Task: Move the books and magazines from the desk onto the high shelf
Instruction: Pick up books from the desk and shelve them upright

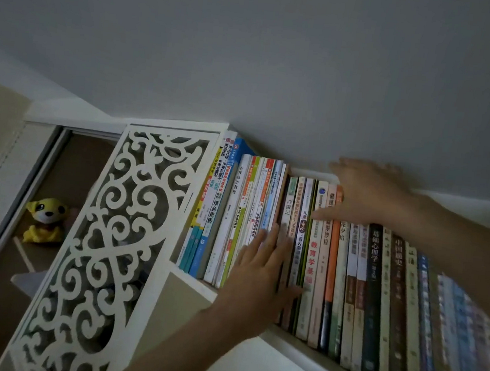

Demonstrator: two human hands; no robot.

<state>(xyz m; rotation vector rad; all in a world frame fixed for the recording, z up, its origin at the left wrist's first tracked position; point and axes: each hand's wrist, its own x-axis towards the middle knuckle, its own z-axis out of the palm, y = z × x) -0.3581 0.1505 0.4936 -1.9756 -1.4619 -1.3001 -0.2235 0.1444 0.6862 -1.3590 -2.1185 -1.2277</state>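
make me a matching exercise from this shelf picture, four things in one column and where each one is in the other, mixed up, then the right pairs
Things
1. yellow plush toy dog
2. white carved scrollwork panel
3. left hand
4. right hand

Places
A. flat against the spines of the upright books, low on the row
B. standing between the side compartment and the book row
C. reaching over the tops of the books, thumb on a spine
D. sitting in the compartment left of the panel

Pairs: 1-D, 2-B, 3-A, 4-C
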